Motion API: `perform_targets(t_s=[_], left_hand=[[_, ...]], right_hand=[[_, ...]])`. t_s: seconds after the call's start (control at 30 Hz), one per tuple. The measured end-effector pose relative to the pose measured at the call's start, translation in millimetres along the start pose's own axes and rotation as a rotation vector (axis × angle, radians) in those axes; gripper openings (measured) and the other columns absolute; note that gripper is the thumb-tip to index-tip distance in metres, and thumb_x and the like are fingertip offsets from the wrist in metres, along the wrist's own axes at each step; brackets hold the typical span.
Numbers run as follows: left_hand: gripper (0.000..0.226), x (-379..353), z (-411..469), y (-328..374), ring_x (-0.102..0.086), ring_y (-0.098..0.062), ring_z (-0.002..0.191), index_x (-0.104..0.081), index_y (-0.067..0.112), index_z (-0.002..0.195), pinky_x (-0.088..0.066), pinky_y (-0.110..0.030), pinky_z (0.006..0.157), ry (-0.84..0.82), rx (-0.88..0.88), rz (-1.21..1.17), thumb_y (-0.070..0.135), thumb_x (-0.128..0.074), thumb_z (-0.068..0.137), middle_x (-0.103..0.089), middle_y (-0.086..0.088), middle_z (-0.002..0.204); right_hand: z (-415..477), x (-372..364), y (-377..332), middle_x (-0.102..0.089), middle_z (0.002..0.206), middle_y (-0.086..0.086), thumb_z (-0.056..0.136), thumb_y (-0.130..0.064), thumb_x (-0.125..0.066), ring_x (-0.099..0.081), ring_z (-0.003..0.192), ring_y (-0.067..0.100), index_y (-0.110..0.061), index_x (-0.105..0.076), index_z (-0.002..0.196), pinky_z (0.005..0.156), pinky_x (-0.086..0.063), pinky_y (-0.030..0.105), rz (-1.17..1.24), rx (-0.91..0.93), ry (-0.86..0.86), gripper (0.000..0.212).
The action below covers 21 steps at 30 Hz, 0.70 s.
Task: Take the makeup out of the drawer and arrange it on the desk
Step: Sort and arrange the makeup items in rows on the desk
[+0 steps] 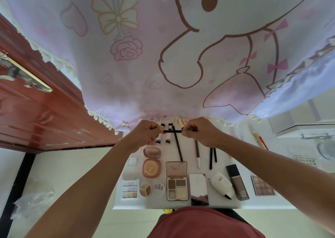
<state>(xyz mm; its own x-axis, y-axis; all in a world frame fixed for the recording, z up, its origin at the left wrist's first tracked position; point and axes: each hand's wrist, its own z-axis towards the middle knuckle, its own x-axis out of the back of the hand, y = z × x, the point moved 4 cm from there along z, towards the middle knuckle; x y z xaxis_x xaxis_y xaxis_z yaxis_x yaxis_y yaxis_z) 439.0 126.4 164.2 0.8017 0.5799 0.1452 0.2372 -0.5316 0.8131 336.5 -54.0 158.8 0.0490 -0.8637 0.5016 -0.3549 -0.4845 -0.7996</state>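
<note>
My left grip (pixel 147 135) and right grip (pixel 197 131) were both closed narrow, each pinching one end of a thin black makeup pencil (pixel 172 131). I held it level and crosswise between them, above the far end of the counter (pixel 223 156). Whether I was tugging at a cap or only steadying it, I could not tell.

Directly under the grips stood small dark-capped tubes (pixel 167 127). Running from beneath the held pencil back toward my body lay a long black pencil (pixel 177 145). Under my right grip and nearer me were a brown pencil with a pale tip (pixel 197 154) and two black sticks (pixel 213 158). Closer still to me sat an open peach compact (pixel 152 162), a four-pan palette (pixel 176 180), a foundation bottle (pixel 237 182) and a glitter palette (pixel 130 189). The drawer was out of sight.

With so much already laid out, I judged the task to be well along, and this pencil seemed to be one of the late pieces to go down. The next move called for turning it lengthwise to match its neighbours and lowering it into a gap beside the other pencils. It also meant letting go with both grips without knocking the tubes beneath.
</note>
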Motion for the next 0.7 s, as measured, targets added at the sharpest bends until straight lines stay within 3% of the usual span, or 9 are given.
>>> perform_targets(t_s=[0.1,0.2,0.3,0.4,0.5,0.6,0.7], left_hand=[[0.028,-0.5,0.3,0.0,-0.025,-0.008,0.042,-0.058,-0.021,0.1,-0.027,-0.015,0.039,0.007,-0.007,-0.006,0.006,-0.051,0.098,-0.031,-0.004,0.061],[0.027,1.0,0.5,0.2,-0.025,-0.009,0.043,-0.059,-0.02,0.1,-0.027,-0.015,0.039,0.011,-0.005,-0.003,0.006,-0.052,0.098,-0.031,-0.005,0.063],[0.028,0.5,0.9,0.7,-0.026,-0.009,0.042,-0.058,-0.021,0.1,-0.028,-0.015,0.039,0.016,-0.001,0.002,0.006,-0.053,0.097,-0.032,-0.005,0.063],[0.029,-0.6,0.8,0.3,-0.025,-0.009,0.042,-0.058,-0.021,0.101,-0.027,-0.015,0.039,0.009,0.001,-0.015,0.007,-0.053,0.097,-0.031,-0.004,0.062],[0.028,0.8,1.1,-0.1,-0.025,-0.009,0.043,-0.059,-0.02,0.101,-0.027,-0.015,0.039,0.014,0.005,-0.02,0.007,-0.053,0.097,-0.031,-0.004,0.062],[0.027,1.0,0.7,0.5,-0.026,-0.009,0.043,-0.059,-0.019,0.1,-0.028,-0.015,0.039,0.015,0.006,-0.014,0.007,-0.053,0.097,-0.032,-0.005,0.063],[0.025,0.4,0.2,-0.5,-0.026,-0.008,0.042,-0.06,-0.017,0.099,-0.028,-0.015,0.039,0.011,0.006,-0.011,0.007,-0.053,0.097,-0.033,-0.005,0.062]], right_hand=[[1.7,0.2,0.6,-0.06,0.067,-0.008,0.089,-0.024,-0.071,-0.051,0.059,0.004,-0.022,-0.069,0.088,0.065,-0.045,0.024,0.056,0.006,0.008,0.003],[2.7,-0.7,1.9,-0.057,0.054,-0.009,0.098,-0.032,-0.057,-0.055,0.058,0.025,-0.026,-0.07,0.071,0.068,-0.051,0.038,0.029,-0.02,-0.037,0.03],[2.7,1.3,1.8,-0.062,0.059,-0.007,0.096,-0.026,-0.062,-0.053,0.058,0.015,-0.015,-0.072,0.078,0.064,-0.047,0.028,0.016,-0.03,-0.015,0.023],[2.4,3.2,0.9,-0.068,0.07,0.004,0.087,-0.019,-0.073,-0.055,0.06,0.008,-0.021,-0.07,0.08,0.064,-0.048,0.025,0.078,-0.004,0.013,0.008],[1.9,3.2,0.9,-0.067,0.069,0.0,0.089,-0.023,-0.071,-0.056,0.057,0.006,-0.021,-0.069,0.083,0.062,-0.049,0.02,0.081,-0.007,-0.001,0.007],[1.6,1.5,1.7,-0.071,0.073,0.002,0.096,-0.028,-0.06,-0.057,0.054,0.002,-0.015,-0.07,0.079,0.063,-0.049,0.016,-0.002,-0.029,-0.048,0.024],[1.8,3.2,2.2,-0.07,0.07,-0.001,0.09,-0.024,-0.07,-0.059,0.057,0.003,-0.02,-0.07,0.076,0.063,-0.05,0.02,0.012,-0.011,0.0,0.014]])
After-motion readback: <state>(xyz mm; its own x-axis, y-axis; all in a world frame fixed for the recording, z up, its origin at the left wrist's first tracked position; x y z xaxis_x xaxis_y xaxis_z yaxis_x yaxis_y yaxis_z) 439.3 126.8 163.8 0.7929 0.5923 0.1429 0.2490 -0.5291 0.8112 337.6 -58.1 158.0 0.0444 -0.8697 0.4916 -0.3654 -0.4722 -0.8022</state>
